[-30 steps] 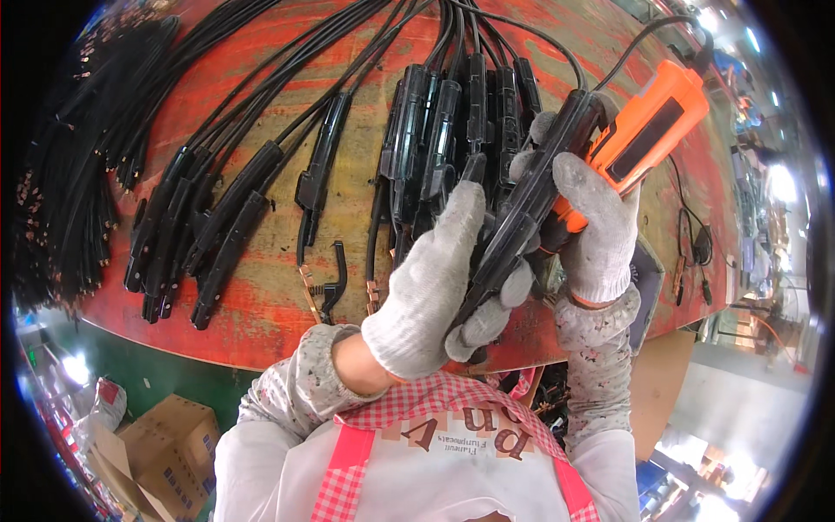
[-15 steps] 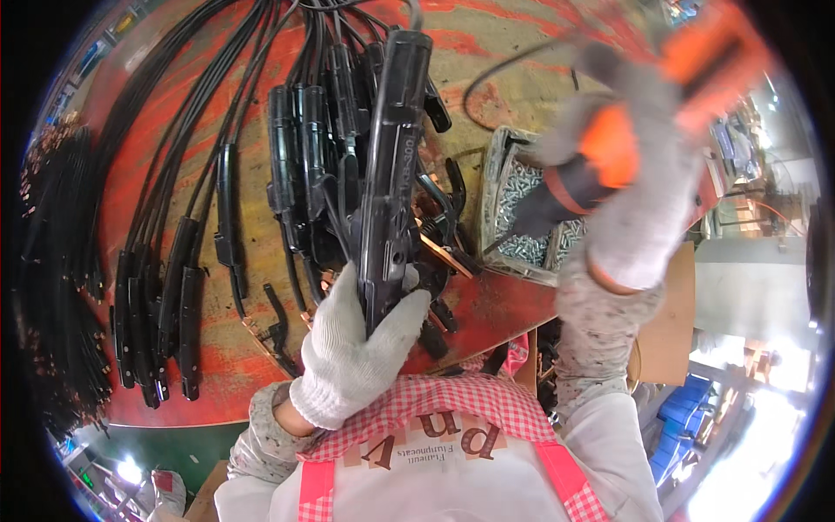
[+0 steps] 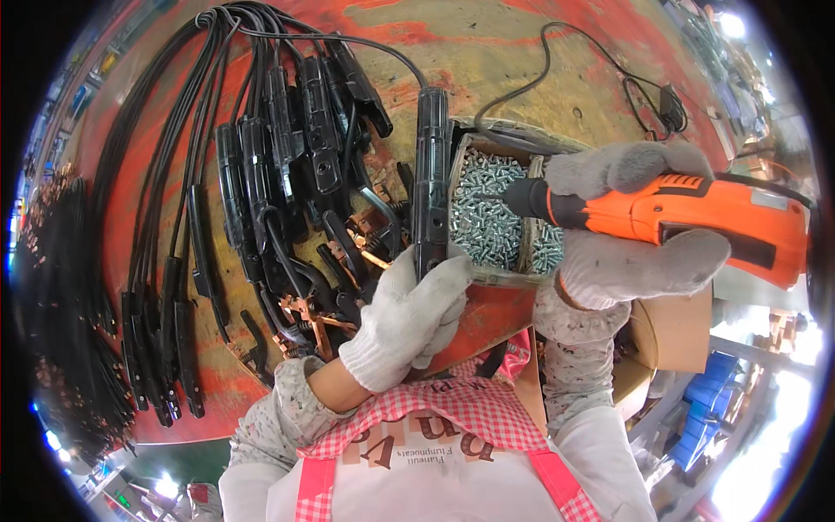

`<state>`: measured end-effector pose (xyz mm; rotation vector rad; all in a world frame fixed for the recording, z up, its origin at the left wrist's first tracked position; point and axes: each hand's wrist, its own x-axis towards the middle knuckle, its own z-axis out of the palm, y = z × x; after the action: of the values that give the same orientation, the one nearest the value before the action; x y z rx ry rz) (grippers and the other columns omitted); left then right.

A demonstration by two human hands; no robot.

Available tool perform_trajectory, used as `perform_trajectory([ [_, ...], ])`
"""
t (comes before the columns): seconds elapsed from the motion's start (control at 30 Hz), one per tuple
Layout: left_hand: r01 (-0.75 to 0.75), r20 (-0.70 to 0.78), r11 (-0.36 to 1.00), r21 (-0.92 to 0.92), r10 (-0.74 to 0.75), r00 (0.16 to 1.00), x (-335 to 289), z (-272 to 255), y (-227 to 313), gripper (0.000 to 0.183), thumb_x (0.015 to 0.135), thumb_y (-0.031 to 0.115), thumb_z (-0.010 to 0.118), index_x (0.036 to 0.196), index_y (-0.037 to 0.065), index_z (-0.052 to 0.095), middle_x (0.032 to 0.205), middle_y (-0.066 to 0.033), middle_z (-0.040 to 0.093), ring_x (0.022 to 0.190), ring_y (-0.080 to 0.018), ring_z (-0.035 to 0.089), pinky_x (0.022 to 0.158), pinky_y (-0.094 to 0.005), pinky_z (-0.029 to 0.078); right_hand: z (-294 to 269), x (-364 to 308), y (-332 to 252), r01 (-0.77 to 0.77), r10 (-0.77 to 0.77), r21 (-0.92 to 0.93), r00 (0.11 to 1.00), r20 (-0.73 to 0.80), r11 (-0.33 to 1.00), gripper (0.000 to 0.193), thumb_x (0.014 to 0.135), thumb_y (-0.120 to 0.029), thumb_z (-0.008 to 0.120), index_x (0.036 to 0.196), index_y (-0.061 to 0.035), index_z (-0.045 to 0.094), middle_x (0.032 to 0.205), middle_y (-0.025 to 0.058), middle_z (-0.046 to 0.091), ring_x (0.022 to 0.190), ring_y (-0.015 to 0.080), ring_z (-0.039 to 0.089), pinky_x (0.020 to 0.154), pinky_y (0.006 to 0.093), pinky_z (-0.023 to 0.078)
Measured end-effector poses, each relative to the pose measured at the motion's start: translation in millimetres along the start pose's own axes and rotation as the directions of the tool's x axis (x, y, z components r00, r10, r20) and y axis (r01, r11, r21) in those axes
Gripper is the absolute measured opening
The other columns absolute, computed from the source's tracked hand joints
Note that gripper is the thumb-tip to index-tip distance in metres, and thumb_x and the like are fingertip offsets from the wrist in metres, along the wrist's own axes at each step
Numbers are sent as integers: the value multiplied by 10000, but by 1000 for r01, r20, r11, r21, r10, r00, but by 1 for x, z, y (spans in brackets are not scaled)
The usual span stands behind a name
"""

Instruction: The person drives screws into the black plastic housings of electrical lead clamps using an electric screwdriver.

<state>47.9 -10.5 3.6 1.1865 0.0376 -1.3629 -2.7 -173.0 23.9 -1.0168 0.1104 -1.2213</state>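
My left hand (image 3: pixel 409 317), in a white knit glove, grips the lower end of a long black clamp handle (image 3: pixel 431 178) with a cable running from its top. The handle stands upright over the worn red table (image 3: pixel 487 43). My right hand (image 3: pixel 622 222), in a grey glove, holds an orange electric screwdriver (image 3: pixel 704 217) lying sideways. Its black tip points left, just above a cardboard box of silver screws (image 3: pixel 487 209) and close to the handle's right side.
Many more black clamp handles with cables (image 3: pixel 287 165) lie fanned out on the table's left half, with copper parts (image 3: pixel 304 313) among them. A black power cord (image 3: pixel 635 87) crosses the table at the upper right. Cardboard boxes (image 3: pixel 661 348) stand at my right.
The left hand has kept the black handle while the view swung. The right hand has brought the orange screwdriver down from the upper right to lie level over the screw box.
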Motion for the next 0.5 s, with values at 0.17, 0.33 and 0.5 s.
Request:
perform_trajectory([
  [0.17, -48, -21, 997, 61, 50, 999, 1, 6, -2, 240, 915, 273, 554, 958, 50, 475, 544, 26, 384, 360, -73, 326, 306, -244, 230, 2, -3, 14, -105, 137, 198, 978, -156, 975, 738, 788, -729, 463, 964, -12, 483, 713, 100, 504, 536, 220, 506, 509, 398, 463],
  [0.33, -90, -77, 990, 109, 99, 992, 5, 7, -8, 249, 910, 256, 573, 987, 42, 471, 553, 11, 418, 358, -84, 348, 321, -243, 267, -13, 1, 27, -55, 84, 196, 986, -145, 979, 759, 798, -715, 449, 977, 22, 493, 682, 108, 493, 550, 224, 521, 487, 363, 462],
  [0.5, -74, -91, 986, 150, 88, 992, 3, 3, -6, 228, 899, 216, 599, 1006, 40, 503, 623, 11, 494, 423, -67, 413, 384, -233, 332, -4, 14, -10, 39, -45, -205, 999, -26, 978, 702, 768, -684, 528, 967, -11, 499, 720, 59, 478, 536, 170, 458, 456, 307, 393],
])
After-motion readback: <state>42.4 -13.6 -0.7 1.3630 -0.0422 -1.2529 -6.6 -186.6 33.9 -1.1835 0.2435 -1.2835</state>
